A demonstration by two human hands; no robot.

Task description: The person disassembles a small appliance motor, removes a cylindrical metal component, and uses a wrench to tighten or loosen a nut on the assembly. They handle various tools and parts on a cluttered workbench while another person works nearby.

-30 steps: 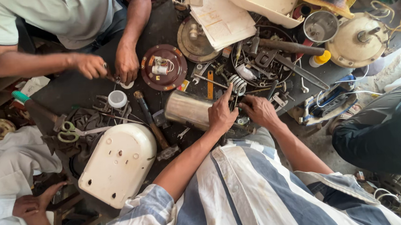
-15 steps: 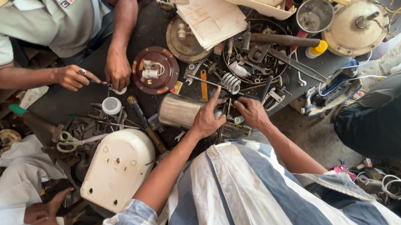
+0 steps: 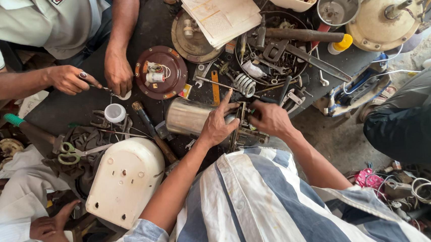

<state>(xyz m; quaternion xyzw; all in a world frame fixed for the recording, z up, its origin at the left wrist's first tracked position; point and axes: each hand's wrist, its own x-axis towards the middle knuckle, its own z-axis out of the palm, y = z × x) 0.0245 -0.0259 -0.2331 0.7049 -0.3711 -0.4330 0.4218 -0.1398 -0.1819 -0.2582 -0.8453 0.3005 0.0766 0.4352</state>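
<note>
While the left hand (image 3: 218, 127) grips a steel canister (image 3: 187, 116), the right hand (image 3: 271, 118) clasps a metal frame (image 3: 244, 129).

A dark, cluttered workbench (image 3: 68, 113) fills the scene. Near the left lies a cream plastic housing (image 3: 126, 180), with green-handled scissors (image 3: 71, 152) and a small white cap (image 3: 115, 113) beside it. At centre lie a shiny metal cylinder (image 3: 187, 117), a round brown disc (image 3: 161, 72) and a coiled steel spring (image 3: 246, 85). Far right sits a cream round motor casing (image 3: 385, 20).
</note>
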